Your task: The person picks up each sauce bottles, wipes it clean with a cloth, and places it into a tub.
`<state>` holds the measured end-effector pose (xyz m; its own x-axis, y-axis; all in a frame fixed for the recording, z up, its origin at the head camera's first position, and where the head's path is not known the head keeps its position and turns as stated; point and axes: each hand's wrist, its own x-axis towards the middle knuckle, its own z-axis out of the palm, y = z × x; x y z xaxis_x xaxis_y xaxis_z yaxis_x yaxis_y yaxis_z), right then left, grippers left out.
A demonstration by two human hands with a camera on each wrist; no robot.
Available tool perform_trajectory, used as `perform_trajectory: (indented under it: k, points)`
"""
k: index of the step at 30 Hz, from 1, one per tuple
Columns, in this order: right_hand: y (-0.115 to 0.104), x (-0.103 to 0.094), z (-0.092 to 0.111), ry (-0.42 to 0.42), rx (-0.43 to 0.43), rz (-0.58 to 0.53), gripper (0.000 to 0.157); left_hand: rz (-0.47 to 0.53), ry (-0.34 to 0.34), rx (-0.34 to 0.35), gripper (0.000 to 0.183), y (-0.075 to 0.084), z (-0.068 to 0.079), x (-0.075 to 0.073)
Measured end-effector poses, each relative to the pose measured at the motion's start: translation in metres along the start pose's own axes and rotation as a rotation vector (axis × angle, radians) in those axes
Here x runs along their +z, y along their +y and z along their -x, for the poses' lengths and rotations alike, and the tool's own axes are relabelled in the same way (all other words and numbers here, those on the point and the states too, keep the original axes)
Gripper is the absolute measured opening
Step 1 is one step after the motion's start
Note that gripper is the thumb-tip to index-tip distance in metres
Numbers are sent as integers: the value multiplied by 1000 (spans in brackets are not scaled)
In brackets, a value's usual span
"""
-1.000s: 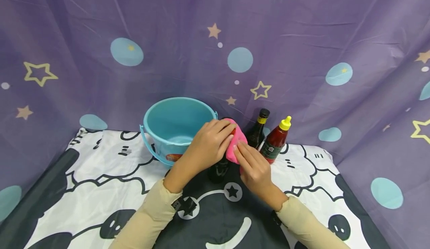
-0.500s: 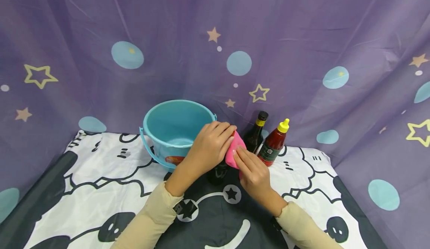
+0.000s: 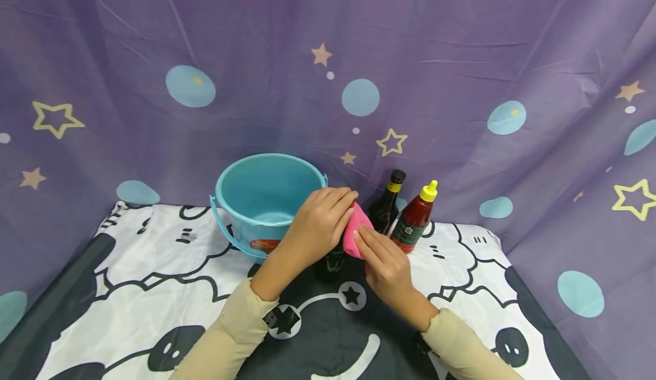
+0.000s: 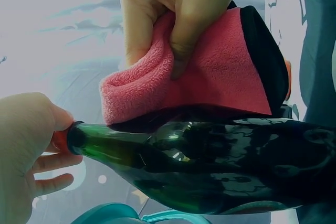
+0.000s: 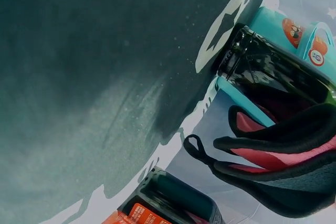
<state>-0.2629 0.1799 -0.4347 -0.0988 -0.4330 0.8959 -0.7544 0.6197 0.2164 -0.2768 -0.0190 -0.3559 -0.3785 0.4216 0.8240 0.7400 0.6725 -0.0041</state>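
Observation:
A dark green glass bottle with a red cap stands upright on the patterned cloth, just right of the bucket. My left hand grips it at the cap, thumb and fingers around the top. In my right hand a folded pink cleaning cloth is pinched between thumb and fingers. The left wrist view has this cloth with its dark edging along the bottle's side, close below the neck. From the right wrist, the cloth's black border and hanging loop show beside the bottle's lower part. The hands hide much of the bottle in the head view.
A light blue bucket with its handle down stands left of the bottle. Behind my right hand are a dark sauce bottle with a black cap and a red sauce bottle with a yellow nozzle. A purple curtain hangs behind.
The upper part of the pink cloth sits lower against the bottle than a second ago. My left hand keeps its grip on the bottle's top. The head view has shifted slightly.

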Motion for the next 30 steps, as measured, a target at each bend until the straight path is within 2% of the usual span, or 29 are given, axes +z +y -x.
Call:
perform_trajectory:
  k: [8,19,30]
  points:
    - [-5,0,-1,-20,40,1,35,-23,7,6,30,-1,0,-2]
    - [-4,-5,4,-34,41,21,38,-32,24,14,32,1,1,2]
    - [3,-9,10,-88,40,-22,41,-47,12,8,32,2,0,1]
